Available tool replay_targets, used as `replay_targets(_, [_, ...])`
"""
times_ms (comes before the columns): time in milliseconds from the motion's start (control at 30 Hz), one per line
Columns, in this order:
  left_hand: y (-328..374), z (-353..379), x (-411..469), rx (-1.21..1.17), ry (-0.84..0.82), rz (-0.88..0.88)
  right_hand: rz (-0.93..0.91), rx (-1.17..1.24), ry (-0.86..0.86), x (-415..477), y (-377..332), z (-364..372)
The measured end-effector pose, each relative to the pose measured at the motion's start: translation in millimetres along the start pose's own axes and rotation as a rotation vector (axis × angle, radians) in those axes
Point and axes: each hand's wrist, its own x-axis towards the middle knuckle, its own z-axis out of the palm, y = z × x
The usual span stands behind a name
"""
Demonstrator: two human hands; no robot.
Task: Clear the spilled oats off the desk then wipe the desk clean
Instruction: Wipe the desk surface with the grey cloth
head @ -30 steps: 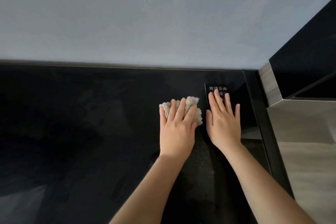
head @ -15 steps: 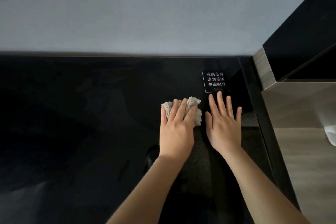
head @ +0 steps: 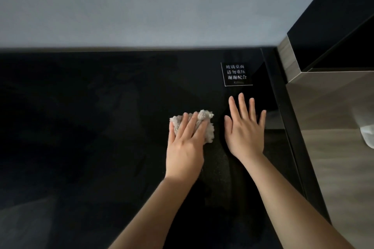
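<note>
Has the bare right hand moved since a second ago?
Yes. The right hand slid back toward the person: its fingertips covered the small black sign with white writing before; now black desk shows between them.

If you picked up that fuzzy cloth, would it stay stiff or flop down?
Probably floppy: the cloth bunches in soft lumps under the left hand. Likely light too, being fluffy. It should slide easily on the glossy desk.
</note>
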Motion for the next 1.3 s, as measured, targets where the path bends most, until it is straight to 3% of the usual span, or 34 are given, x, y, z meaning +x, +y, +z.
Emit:
replay_targets(200, [-51, -24, 1, 0.012, 0.089, -0.349, 0.021, -0.002, -0.012, 2, -1, 3])
replay_targets(367, [28, 7, -16, 0.002, 0.033, -0.129, 0.028, 0.029, -0.015, 3, -1, 2])
replay_targets(467, [20, -3, -51, 0.012, -0.039, -0.071, 0.016, 0.021, -0.016, 1, 0, 3])
replay_targets(700, [-26, -24, -52, 0.041, 0.073, -0.324, -0.036, 0.019, -0.146, -12, 6, -8])
replay_targets(900, [-25, -18, -39, 0.089, 0.126, -0.408, -0.083, -0.011, -0.107, -124, 34, -15])
replay_targets(1000, [1, -12, -41, 0.116, 0.108, -0.334, -0.084, -0.042, -0.125, -139, 39, -6])
replay_targets(1200, [62, 9, -86, 0.065, -0.075, 0.005, -0.088, -0.040, -0.105, -138, 36, -8])
replay_targets(1300, [30, -11, -113, 0.069, -0.063, -0.083, -0.086, -0.047, -0.109, -137, 37, -8])
